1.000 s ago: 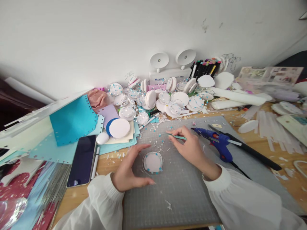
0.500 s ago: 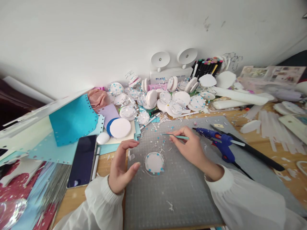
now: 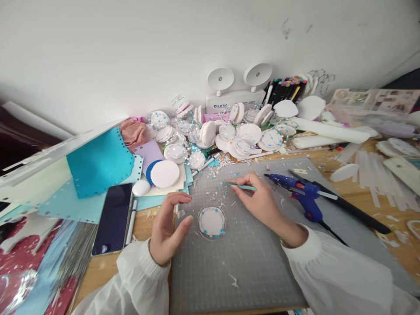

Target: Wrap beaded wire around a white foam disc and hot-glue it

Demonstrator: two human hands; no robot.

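Observation:
Between the thumb and fingers of my right hand [image 3: 257, 192] is a pair of tweezers [image 3: 244, 187], pointing left over small blue and white bits [image 3: 220, 192] scattered on the grey cutting mat [image 3: 249, 271]. Whether the tips grip a bit is too small to tell. My left hand [image 3: 169, 223] hovers at the mat's left edge, thumb and fingers apart, with nothing in it. Just right of it lies a white round disc [image 3: 211, 221] with blue pieces around its rim and a thin clear ring about it.
A blue glue gun [image 3: 300, 190] and a black-handled knife [image 3: 361, 214] lie on the right. Finished-looking white discs [image 3: 239, 138] pile up along the wall. A phone [image 3: 113, 218], a white pen [image 3: 131, 222] and coloured sheets [image 3: 100, 164] are on the left. Glue sticks [image 3: 377, 177] lie far right.
Both hands hold nearly the same places. The tweezers have shifted very slightly left and stay low over the scattered bits; the disc has not moved on the mat.

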